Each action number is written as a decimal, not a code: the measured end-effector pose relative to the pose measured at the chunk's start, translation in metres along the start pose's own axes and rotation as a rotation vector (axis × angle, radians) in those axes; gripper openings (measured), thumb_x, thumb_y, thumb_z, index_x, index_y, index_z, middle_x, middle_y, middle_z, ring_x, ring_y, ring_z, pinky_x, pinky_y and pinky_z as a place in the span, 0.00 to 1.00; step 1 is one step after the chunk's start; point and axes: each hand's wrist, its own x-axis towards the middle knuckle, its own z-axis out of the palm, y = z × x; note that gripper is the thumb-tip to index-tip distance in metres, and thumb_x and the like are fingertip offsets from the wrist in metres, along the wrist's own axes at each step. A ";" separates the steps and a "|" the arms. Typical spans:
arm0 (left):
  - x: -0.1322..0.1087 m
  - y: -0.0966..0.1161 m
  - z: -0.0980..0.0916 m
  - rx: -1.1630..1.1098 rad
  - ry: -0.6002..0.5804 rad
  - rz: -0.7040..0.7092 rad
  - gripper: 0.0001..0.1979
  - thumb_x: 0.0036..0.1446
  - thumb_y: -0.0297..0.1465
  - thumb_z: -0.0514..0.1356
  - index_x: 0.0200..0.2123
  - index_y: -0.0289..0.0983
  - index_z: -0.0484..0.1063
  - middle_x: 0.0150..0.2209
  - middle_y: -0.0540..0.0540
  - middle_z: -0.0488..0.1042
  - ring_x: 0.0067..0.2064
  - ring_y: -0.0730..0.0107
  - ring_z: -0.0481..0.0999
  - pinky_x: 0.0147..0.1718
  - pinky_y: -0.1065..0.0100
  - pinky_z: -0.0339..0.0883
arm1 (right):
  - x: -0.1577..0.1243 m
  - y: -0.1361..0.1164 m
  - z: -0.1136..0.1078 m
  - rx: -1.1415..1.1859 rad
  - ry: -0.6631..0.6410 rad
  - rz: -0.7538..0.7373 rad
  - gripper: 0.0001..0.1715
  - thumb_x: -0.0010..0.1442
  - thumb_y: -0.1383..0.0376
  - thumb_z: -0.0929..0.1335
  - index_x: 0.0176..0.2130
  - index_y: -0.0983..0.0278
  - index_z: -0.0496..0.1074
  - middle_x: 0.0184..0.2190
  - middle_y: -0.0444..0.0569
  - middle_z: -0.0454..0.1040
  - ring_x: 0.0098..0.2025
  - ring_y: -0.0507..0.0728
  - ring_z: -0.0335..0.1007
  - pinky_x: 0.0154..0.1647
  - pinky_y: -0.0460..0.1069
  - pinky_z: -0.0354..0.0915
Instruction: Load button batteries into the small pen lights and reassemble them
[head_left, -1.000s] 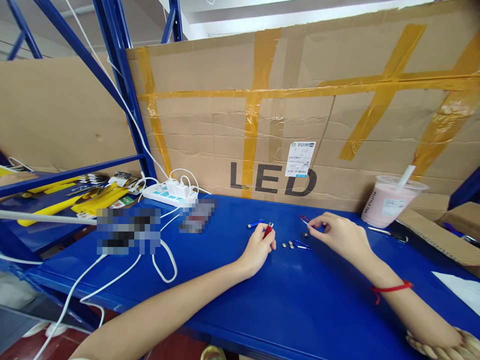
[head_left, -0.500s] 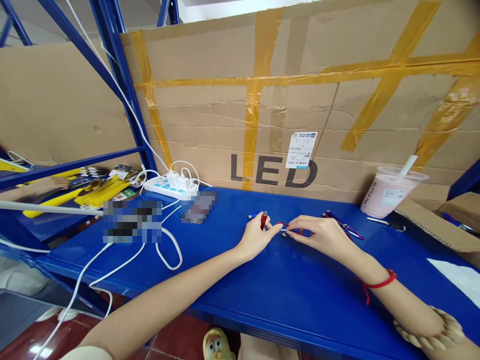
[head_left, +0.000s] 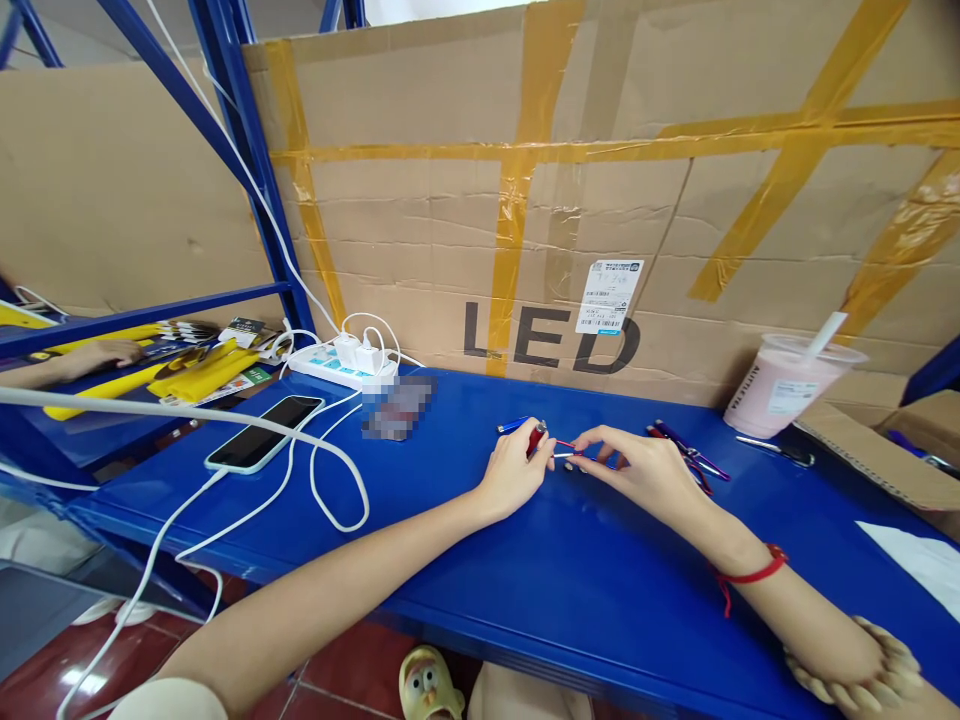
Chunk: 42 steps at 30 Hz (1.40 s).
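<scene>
left hand (head_left: 514, 472) rests on the bench (head_left: 570, 590), grip closed on a red tube (head_left: 537, 436); right hand (head_left: 637, 468) pinches a thin wire (head_left: 564, 446) just beside it.

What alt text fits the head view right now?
Over a blue table, the left hand grips a small red cylinder and the right hand pinches a thin red piece by its tip. Behind: taped cardboard marked LED, a phone at left, a pink drink at right.

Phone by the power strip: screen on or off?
Looks off. The phone lies face up on the blue table, its screen all black.
</scene>
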 end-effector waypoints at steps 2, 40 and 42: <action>0.000 -0.002 -0.001 0.062 -0.036 0.028 0.10 0.60 0.33 0.48 0.26 0.38 0.56 0.24 0.52 0.70 0.26 0.72 0.67 0.30 0.71 0.57 | 0.000 0.000 0.000 -0.013 0.027 -0.011 0.18 0.61 0.53 0.61 0.38 0.61 0.73 0.27 0.42 0.74 0.22 0.45 0.67 0.25 0.40 0.61; 0.000 -0.004 -0.001 0.202 -0.145 0.037 0.12 0.61 0.41 0.47 0.31 0.40 0.54 0.26 0.55 0.69 0.27 0.72 0.68 0.31 0.71 0.60 | 0.002 0.002 0.002 -0.103 0.103 -0.158 0.15 0.64 0.61 0.59 0.39 0.64 0.73 0.24 0.43 0.68 0.23 0.44 0.62 0.22 0.40 0.52; -0.001 -0.003 -0.001 0.228 -0.161 0.014 0.13 0.61 0.44 0.46 0.33 0.41 0.54 0.27 0.55 0.69 0.27 0.71 0.68 0.31 0.70 0.60 | 0.002 0.003 0.000 -0.099 0.192 -0.121 0.15 0.64 0.62 0.60 0.41 0.64 0.72 0.24 0.43 0.68 0.23 0.43 0.60 0.23 0.40 0.54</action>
